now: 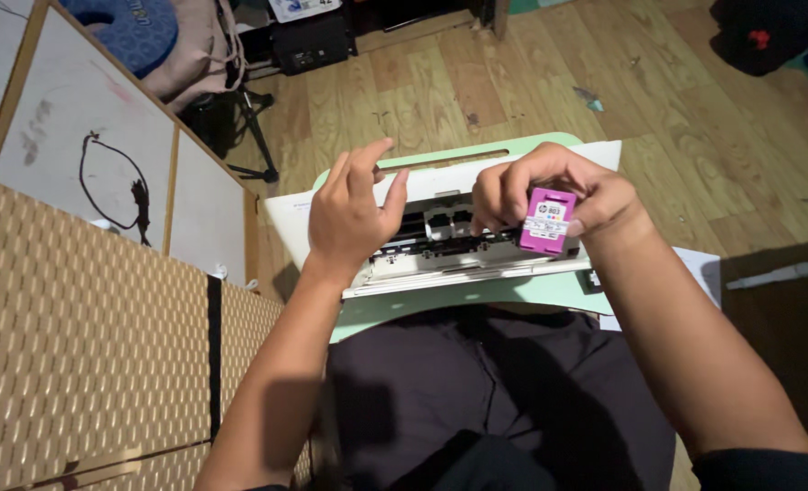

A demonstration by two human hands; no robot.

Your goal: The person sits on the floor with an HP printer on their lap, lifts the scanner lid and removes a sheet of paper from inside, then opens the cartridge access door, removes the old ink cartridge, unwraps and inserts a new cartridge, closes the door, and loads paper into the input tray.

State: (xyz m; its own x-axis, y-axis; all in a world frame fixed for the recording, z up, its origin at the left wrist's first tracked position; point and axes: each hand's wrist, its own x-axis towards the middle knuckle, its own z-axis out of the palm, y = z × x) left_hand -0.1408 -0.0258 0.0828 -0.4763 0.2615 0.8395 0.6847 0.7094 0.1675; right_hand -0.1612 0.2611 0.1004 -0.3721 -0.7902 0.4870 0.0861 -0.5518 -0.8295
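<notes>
A white and pale green plastic printer with its top opened sits on the person's lap, and everything else is placed from it. Above its open bay, the right hand pinches a small magenta plastic ink cartridge with a white label, fingers curled round its top edge, the cartridge hanging just over the right part of the dark carriage slot. The left hand hovers over the printer's left side, fingers loosely spread and holding nothing. Beyond the printer lies a wooden plank floor; to its left stands a woven tan panel.
</notes>
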